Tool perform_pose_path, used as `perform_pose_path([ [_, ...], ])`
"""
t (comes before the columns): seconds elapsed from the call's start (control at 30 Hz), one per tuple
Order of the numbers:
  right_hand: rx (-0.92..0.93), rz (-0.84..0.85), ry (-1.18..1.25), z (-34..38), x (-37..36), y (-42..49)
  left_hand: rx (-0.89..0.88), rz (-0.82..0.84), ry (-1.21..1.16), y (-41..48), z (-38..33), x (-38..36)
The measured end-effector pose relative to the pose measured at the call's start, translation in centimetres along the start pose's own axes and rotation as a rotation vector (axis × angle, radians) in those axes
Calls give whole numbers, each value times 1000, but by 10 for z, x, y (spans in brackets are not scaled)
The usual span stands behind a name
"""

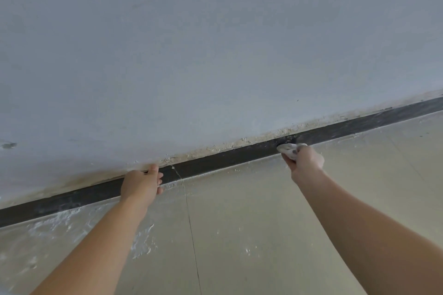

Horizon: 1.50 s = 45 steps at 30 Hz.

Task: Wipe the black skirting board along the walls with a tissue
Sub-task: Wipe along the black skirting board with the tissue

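You see two hands, a left hand (140,183) and a right hand (305,163), one tissue (288,148), one skirting board (215,163), one wall (191,55), one floor (239,223).

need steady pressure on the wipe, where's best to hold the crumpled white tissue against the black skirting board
Grip the crumpled white tissue at its bunched rear, coming from the floor side as the right hand does; the black skirting board stands upright, so the free front wad presses flat on it.

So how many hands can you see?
2. The left hand rests on the board near the middle of the picture. The right hand is further right and holds a tissue against the board.
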State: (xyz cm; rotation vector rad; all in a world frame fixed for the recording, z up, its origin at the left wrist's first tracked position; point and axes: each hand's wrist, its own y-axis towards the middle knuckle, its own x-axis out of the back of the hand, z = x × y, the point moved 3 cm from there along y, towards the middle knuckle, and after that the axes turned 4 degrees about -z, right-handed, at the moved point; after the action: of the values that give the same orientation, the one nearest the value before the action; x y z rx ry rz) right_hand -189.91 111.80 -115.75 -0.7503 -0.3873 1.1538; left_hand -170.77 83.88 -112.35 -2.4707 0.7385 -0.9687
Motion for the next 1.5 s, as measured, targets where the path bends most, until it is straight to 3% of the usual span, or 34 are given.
perform_pose_path([
  [0.07,-5,-14,-167,1,5,-2,12,14,9,2,0,1],
  [0.13,-165,64,-305,-23,-8,-26,39,39,17,4,1,3],
  [0.2,-386,269,-293,-59,-32,-62,58,50,26,6,1,4],
  [0.27,-481,407,-235,-79,-58,-93,61,40,34,5,0,3],
  [0.37,-535,381,-97,-86,-85,-104,40,26,53,3,0,5],
  [0.5,-394,302,-31,-59,-74,-77,16,32,58,4,-1,6],
  [0.63,-121,60,88,5,-18,-33,7,23,28,2,1,3],
  [0.77,-84,-40,-10,32,5,-31,16,29,-3,-2,-1,5],
  [0.83,-136,10,-162,20,0,-52,-18,46,-20,-11,-3,1],
  [0.93,-275,249,-393,-23,-25,-89,-114,147,23,-29,-4,-21],
  [1.03,-330,334,-361,-51,-58,-101,-172,202,68,-35,-14,-42],
  [1.2,-343,137,-236,-37,-67,-86,-133,209,-48,-38,-20,-71],
  [1.4,-15,-92,-178,45,-15,-49,-236,39,-79,-40,-13,-84],
  [1.5,62,-144,-124,66,5,-31,-293,-26,-62,-41,-10,-86],
])
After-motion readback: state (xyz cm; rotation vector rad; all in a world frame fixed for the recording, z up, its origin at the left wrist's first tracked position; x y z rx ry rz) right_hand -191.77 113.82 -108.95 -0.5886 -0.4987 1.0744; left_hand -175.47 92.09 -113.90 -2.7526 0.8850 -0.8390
